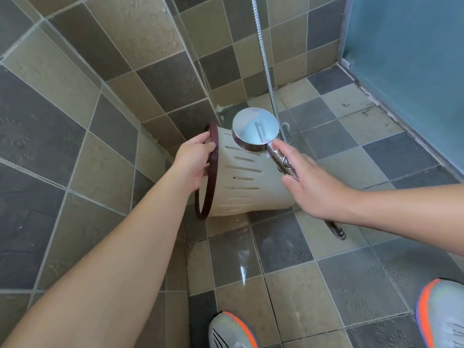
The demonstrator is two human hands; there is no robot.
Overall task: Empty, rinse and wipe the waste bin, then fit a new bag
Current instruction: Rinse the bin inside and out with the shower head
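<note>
1. The floor (pixel 351 272) and the wall (pixel 75 109) are tiled, and the floor looks wet near the two shoes (pixel 233 332) at the bottom edge.
2. The bin (pixel 246 182) is held on its side above the floor, in the corner where wall and floor meet. Its long axis runs about left to right: the dark red rim (pixel 213 156) and the mouth point left toward the wall, the closed bottom points right. No bag or waste shows, but the inside is hidden from this view.
3. The hose (pixel 263 59) hangs down from the top to the shower head (pixel 255 133), which is just above the slotted side of the bin. I see no water coming out.
4. The left hand (pixel 193 162) grips the rim at its upper part; its fingers are curled round the rim, thumb on top.
5. The right hand (pixel 311 187) holds the shower handle, fingers loosely curled on it, index finger stretched toward the head. It is near the bottom end of the bin.
6. I judge this is the rinse step. The mouth faces away from the shower head, so either the bin or the head must turn before water goes inside.
</note>
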